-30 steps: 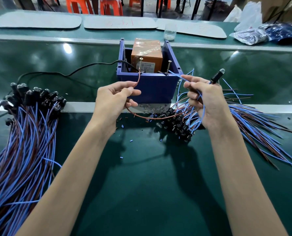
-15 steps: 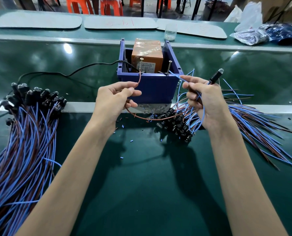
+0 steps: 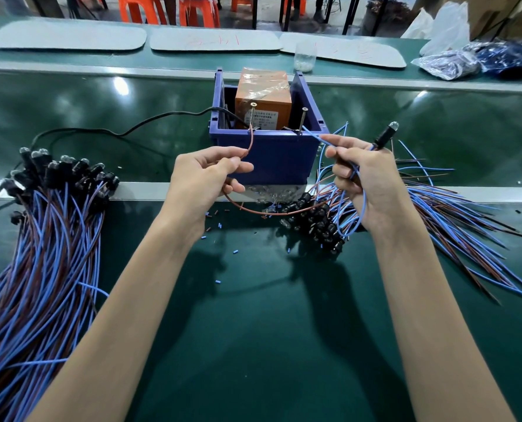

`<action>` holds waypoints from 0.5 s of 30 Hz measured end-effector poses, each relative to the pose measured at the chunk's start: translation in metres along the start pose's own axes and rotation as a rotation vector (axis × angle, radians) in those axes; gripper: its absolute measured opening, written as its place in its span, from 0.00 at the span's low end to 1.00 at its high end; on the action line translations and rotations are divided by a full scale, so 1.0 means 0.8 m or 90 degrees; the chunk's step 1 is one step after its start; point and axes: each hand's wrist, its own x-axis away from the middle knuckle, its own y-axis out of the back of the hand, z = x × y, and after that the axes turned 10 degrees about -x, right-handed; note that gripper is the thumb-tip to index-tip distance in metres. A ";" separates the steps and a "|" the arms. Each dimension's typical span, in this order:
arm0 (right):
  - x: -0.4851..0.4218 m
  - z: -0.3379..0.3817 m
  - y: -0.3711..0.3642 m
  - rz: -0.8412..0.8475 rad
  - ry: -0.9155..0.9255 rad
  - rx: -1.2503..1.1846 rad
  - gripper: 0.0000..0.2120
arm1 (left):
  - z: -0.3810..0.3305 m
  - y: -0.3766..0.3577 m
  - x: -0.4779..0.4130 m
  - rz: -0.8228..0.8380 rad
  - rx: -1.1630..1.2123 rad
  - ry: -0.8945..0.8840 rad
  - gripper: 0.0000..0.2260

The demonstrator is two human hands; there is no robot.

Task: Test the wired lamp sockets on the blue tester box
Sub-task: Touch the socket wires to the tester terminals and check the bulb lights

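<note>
Nothing much has moved since a second ago: both hands keep the same pose just before the blue tester box (image 3: 272,156). The left hand (image 3: 202,181) has its grip closed on the brown wire (image 3: 250,141), pinched between thumb and forefinger, and the wire's end rises to the foot of the left screw (image 3: 252,114) at the box's front rim. The right hand (image 3: 366,184) has its grip closed on the blue wire (image 3: 313,134) (pinched at the fingertips) and on the black lamp socket (image 3: 384,136), which juts up and rightward from the fist. The blue wire's tip reaches the right screw (image 3: 303,120). The box stands on the worktop (image 3: 253,315).
</note>
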 end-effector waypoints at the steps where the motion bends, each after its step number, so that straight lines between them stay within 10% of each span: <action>1: 0.000 0.000 0.000 0.000 -0.001 -0.001 0.15 | 0.000 0.000 0.000 0.003 -0.002 0.000 0.10; 15: 0.000 0.002 0.003 -0.004 -0.008 -0.039 0.16 | -0.007 0.010 -0.002 -0.036 0.069 -0.011 0.09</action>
